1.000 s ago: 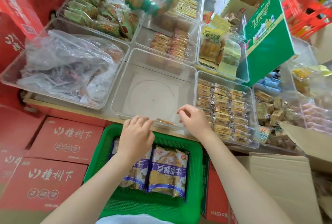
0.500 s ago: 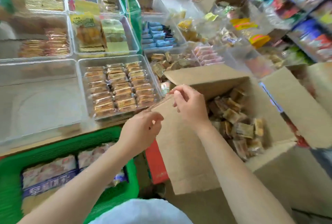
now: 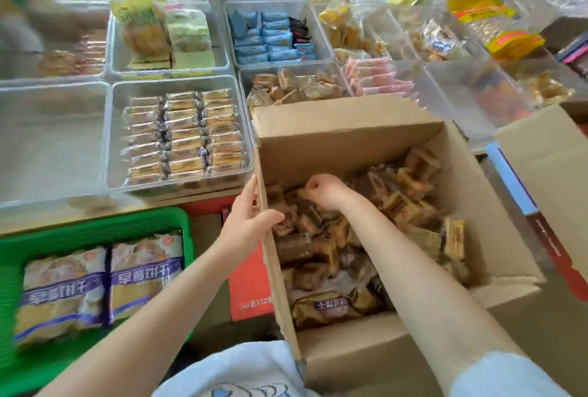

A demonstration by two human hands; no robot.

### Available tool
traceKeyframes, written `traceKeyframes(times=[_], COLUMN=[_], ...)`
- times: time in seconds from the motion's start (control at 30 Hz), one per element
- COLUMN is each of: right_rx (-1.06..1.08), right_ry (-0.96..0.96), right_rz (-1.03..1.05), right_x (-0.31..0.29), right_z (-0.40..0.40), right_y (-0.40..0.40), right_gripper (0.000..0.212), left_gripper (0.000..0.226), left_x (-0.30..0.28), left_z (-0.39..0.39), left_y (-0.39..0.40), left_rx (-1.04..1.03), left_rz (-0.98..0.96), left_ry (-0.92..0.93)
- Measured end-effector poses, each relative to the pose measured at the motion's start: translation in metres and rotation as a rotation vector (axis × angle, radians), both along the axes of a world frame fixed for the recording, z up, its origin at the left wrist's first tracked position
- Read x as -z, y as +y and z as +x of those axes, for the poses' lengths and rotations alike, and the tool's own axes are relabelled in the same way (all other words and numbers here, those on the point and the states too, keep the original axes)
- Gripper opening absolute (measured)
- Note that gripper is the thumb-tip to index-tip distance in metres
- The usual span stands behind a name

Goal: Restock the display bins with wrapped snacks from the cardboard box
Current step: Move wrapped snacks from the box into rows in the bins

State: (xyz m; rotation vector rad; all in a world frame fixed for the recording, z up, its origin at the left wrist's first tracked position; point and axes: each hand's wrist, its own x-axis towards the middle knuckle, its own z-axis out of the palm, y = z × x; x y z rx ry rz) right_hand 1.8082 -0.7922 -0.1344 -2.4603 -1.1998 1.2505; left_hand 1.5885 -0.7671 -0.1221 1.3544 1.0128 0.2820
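An open cardboard box (image 3: pixel 350 145) stands at the lower right, full of loose wrapped snacks (image 3: pixel 407 205) in tan and brown wrappers. My left hand (image 3: pixel 251 218) grips the box's left wall, thumb inside, fingers outside. My right hand (image 3: pixel 324 191) is inside the box with fingers curled down into the snacks; what it holds is hidden. Clear display bins sit beyond: one (image 3: pixel 178 135) holds neat rows of wrapped biscuits, and an empty bin (image 3: pixel 51 142) lies to its left. A bin of matching tan snacks (image 3: pixel 296 86) sits just behind the box.
A green basket (image 3: pixel 95 228) with two large purple-and-yellow biscuit bags stands at the lower left. More bins hold blue packets (image 3: pixel 273 37), pink packets (image 3: pixel 375 75) and yellow packets. Red cartons lie between basket and box. The box's right flap (image 3: pixel 547 154) stands open.
The view swung right from the bins to the box. My left hand moved onto the box's left wall, and my right hand dropped from the flap down into the snacks.
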Motion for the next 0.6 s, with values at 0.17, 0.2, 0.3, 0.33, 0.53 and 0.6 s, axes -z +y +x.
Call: traceKeyframes(times=[0.17, 0.2, 0.3, 0.33, 0.53, 0.6], right_rx=[-0.124, -0.098, 0.111, 0.150, 0.268, 0.318], right_ry=[0.047, 0.119, 0.295, 0.311, 0.395, 0.457], right_rz=[-0.027, -0.017, 0.008, 0.007, 0.015, 0.041], right_x=[0.072, 0.082, 0.077, 0.077, 0.077, 0.058], right_z=[-0.006, -0.010, -0.030, -0.034, -0.037, -0.033], right_y=[0.022, 0.026, 0.030, 0.032, 0.027, 0.024], right_gripper=[0.054, 0.055, 0.056, 0.056, 0.042, 0.038], left_gripper=[0.090, 0.091, 0.092, 0.092, 0.095, 0.095], left_x=[-0.006, -0.008, -0.007, -0.005, -0.006, -0.007], left_z=[0.000, 0.002, 0.004, 0.004, 0.005, 0.005], left_y=[-0.003, -0.003, -0.004, -0.004, -0.004, -0.003], left_rx=[-0.009, -0.016, -0.029, -0.024, -0.008, 0.003], left_rz=[0.019, 0.019, 0.018, 0.023, 0.029, 0.024], left_ry=[-0.033, -0.033, -0.019, -0.023, -0.008, -0.012])
